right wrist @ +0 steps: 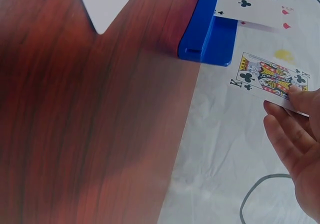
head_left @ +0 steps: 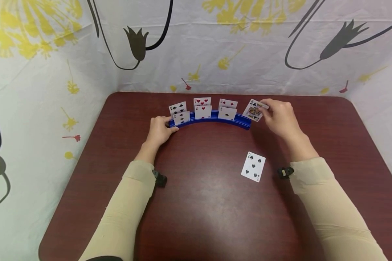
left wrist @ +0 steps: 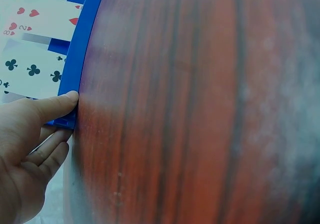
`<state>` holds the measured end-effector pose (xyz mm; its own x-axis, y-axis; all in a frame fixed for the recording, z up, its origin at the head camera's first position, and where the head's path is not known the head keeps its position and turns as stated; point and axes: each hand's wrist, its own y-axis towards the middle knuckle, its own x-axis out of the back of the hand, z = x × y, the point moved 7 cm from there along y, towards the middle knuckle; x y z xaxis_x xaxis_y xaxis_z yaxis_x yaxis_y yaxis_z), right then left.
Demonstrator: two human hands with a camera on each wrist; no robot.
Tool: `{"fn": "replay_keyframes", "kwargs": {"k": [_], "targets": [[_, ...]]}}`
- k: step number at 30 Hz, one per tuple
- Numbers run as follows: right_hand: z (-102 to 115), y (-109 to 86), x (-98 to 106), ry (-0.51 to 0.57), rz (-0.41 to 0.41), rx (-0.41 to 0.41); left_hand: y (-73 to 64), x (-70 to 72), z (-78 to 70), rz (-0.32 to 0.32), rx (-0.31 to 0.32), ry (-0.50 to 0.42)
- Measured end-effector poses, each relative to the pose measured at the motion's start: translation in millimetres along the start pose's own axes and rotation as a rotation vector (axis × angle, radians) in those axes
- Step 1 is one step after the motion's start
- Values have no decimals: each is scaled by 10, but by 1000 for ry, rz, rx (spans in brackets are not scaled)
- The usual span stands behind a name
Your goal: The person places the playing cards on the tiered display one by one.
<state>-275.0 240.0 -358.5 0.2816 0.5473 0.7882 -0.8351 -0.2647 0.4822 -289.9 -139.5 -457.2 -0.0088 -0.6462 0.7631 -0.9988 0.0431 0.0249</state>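
A blue curved card holder [head_left: 242, 121] stands toward the back of the table. My left hand [head_left: 159, 131] grips its left end, thumb on the front edge, as the left wrist view also shows. My right hand [head_left: 282, 117] pinches a king of clubs [right wrist: 270, 76] between thumb and fingers, face toward me, just off the holder's right end. In the holder, cards stand in two rows. The three of clubs [head_left: 181, 118], two of hearts [head_left: 203, 111] and ace of clubs [head_left: 227, 113] are in front, partly covering a club card [head_left: 178, 107] and two red cards behind.
A five of spades [head_left: 253, 166] lies face up on the dark wooden table [head_left: 209, 203], in front of the holder's right end. Behind the table's back edge hangs a white patterned cloth [head_left: 254, 69]. Each wrist wears a small black camera.
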Motion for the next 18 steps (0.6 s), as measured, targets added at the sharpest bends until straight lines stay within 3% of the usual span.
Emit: {"fn": "replay_keyframes", "kwargs": {"k": [7, 18], "targets": [[22, 21, -66, -36, 29, -45, -11, 10, -19, -1, -4, 0], [49, 64, -154, 13, 51, -18, -4, 15, -15, -5, -3, 13]]}}
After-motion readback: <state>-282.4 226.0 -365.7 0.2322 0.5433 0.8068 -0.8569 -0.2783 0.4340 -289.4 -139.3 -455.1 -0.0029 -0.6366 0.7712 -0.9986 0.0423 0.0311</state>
